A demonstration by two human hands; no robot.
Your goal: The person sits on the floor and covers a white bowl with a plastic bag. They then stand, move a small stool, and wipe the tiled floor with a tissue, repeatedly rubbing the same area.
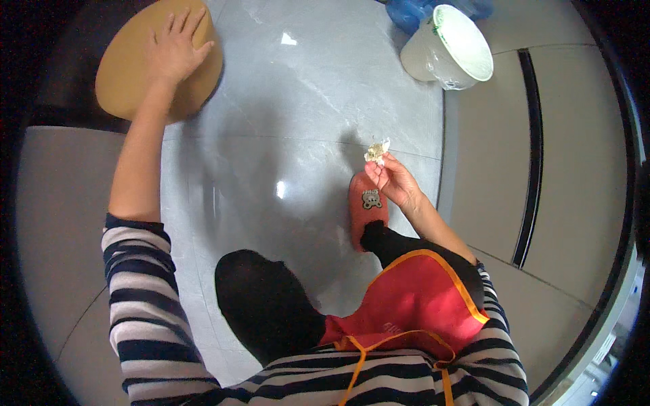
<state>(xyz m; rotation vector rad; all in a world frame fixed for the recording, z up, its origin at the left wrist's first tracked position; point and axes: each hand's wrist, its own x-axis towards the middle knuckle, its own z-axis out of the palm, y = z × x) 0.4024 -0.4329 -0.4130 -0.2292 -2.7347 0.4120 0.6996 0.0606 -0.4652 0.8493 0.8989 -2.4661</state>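
My left hand (pixel 176 53) lies flat with its fingers spread on the top of a tan, round-edged stool or ottoman (pixel 122 76) at the upper left. Between the thumb and fingers of my right hand (pixel 396 182) is a small crumpled whitish scrap (pixel 376 151), perhaps a soiled tissue, with yellow-brown matter on it. That hand is held above the floor, close to the toe of a pink slipper (pixel 359 213) with a bear design. Beyond it at the upper right, a whitish bucket (pixel 420 57) lined with clear plastic appears tilted in the view.
Grey, glossy tile floor (pixel 284 111) stretches between the stool and the bucket. Pale cabinet fronts (pixel 487 152) with a dark vertical strip (pixel 529 152) line the right side. Blue plastic (pixel 406 15) lies behind the bucket. A red apron (pixel 421 294) with orange trim covers part of my lap.
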